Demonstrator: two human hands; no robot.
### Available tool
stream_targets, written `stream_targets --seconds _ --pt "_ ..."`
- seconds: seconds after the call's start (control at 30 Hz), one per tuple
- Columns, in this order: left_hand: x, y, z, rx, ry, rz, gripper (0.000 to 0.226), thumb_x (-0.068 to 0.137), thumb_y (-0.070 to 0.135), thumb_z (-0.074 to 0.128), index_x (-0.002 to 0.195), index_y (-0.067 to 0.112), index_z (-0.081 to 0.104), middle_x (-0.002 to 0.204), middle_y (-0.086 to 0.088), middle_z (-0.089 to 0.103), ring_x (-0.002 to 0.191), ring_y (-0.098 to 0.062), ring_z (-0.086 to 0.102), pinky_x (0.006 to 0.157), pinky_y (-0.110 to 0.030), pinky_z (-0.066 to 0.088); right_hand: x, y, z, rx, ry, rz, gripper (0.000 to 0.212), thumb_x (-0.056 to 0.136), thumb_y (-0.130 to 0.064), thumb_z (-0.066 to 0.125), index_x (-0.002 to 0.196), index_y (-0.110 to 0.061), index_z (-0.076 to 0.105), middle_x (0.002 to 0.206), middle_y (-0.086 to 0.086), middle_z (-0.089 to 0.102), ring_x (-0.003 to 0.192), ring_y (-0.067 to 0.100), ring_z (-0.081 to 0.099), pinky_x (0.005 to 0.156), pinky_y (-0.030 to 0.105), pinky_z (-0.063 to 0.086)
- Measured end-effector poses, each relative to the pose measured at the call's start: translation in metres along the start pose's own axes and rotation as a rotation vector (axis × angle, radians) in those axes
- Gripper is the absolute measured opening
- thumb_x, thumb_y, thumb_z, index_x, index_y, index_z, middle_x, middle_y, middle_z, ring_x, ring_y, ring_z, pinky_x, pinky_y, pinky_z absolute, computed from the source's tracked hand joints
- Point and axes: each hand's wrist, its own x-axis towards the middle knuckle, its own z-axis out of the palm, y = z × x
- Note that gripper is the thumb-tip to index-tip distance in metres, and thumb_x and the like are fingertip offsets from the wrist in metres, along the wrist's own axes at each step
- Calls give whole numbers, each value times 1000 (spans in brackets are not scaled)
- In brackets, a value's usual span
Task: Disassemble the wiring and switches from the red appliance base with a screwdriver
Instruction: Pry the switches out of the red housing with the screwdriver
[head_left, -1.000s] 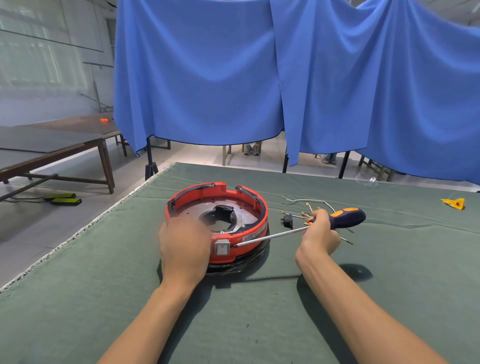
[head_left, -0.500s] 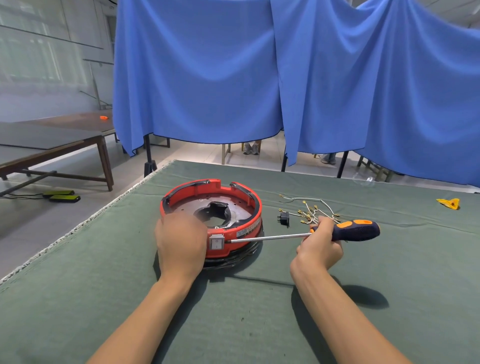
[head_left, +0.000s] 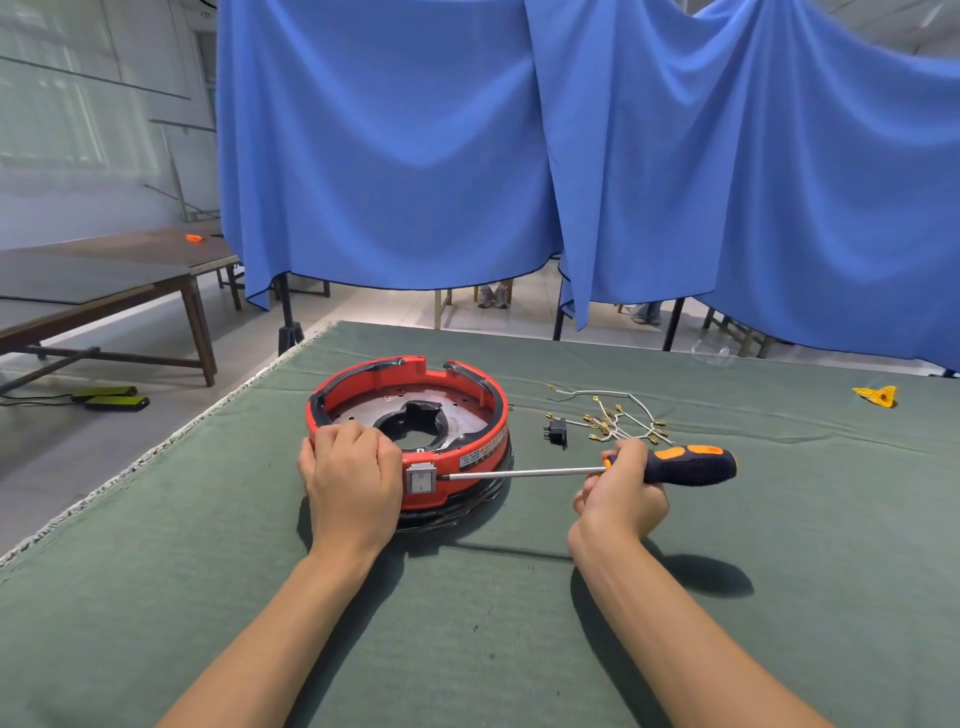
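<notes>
**Red base held steady; screwdriver tip set beside the rocker switch**

The red appliance base (head_left: 410, 410) is seen resting on the green cloth-covered table (head_left: 260, 597), left of centre, with its open side up. A grey metal plate with a dark central opening is visible inside the ring. A grey rocker switch (head_left: 421, 478) is mounted in the near outer wall.

The left hand (head_left: 350, 480) is laid over the near-left rim of the base, fingers curled down over the edge and closed against it. The right hand (head_left: 623, 493) is wrapped around the front of the handle of the screwdriver (head_left: 691, 465), fingers closed on it. The shaft is held nearly level, pointing left, and its tip is placed against the base wall just beside the switch's right edge.

A bundle of detached wires (head_left: 618, 421) with brass terminals is lying on the cloth behind the right hand, apart from the base. A small black component (head_left: 557, 432) is lying between wires and base. A yellow object (head_left: 878, 397) is noted near the far right edge.
</notes>
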Motion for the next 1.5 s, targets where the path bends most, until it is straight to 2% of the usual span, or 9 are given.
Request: stream_targets --seconds 0.2,0.47,0.6,0.7,0.8,0.93,1.13,1.3,1.5 --pt "1 1 0 -11 -6 14 35 89 25 29 66 12 53 81 -4 56 91 -24 47 101 -54 30 17 0 26 -35 23 -17 21 78 -16 57 59 -14 47 50 -4 40 42 16 32 46 26 24" --pt "2 -1 0 -21 -10 17 38 87 23 30 65 7 56 79 -5 57 89 -22 43 98 -51 30 28 2 52 -64 -35 0 18 76 -13 57 60 -13 48 33 -13 43 40 14 37 46 26 26" --pt "3 -1 0 -24 -4 23 37 87 22 30 64 9 55 78 -3 55 87 -16 39 98 -52 30 27 0 64 -131 -56 -2 15 75 -16 58 63 -14 48 53 -5 48 47 18 40 51 30 32" --pt "3 -2 -2 -28 -11 45 37 87 27 27 64 14 52 77 0 53 88 -17 40 98 -51 31 24 -3 64 -155 -55 -4 13 76 -17 58 67 -13 50 59 -3 51 50 19 42 54 33 35" --pt "4 -3 -3 -28 -17 63 42 85 35 21 64 16 52 77 3 52 88 -16 41 99 -51 30 20 -8 53 -109 -63 -16 11 76 -18 58 70 -11 52 53 -5 49 45 15 40 48 28 31" --pt "6 2 -1 -16 18 12 38 86 28 28 64 11 54 75 1 51 86 -17 40 99 -50 31 3 -16 26 -16 -98 -83 23 79 -20 61 61 -14 49 36 -11 43 29 7 31 34 15 23" --pt "5 2 1 -10 35 -18 34 87 25 31 65 11 52 76 0 50 90 -24 46 100 -53 31 -16 -16 -5 13 -187 -196 33 86 -27 63 60 -11 51 38 -9 45 31 8 39 33 16 28" --pt "5 5 3 9 18 -37 41 87 24 29 67 3 58 78 -8 56 93 -29 47 102 -55 28 -19 -13 -12 14 -186 -195 29 86 -19 59 60 -10 51 35 -6 43 30 9 39 33 16 28" --pt "5 4 2 21 0 -26 41 88 24 27 65 5 55 77 -6 54 91 -27 45 101 -53 28 -16 -16 2 17 -151 -177 25 82 -13 55 59 -11 46 36 -9 38 29 10 31 35 16 22"
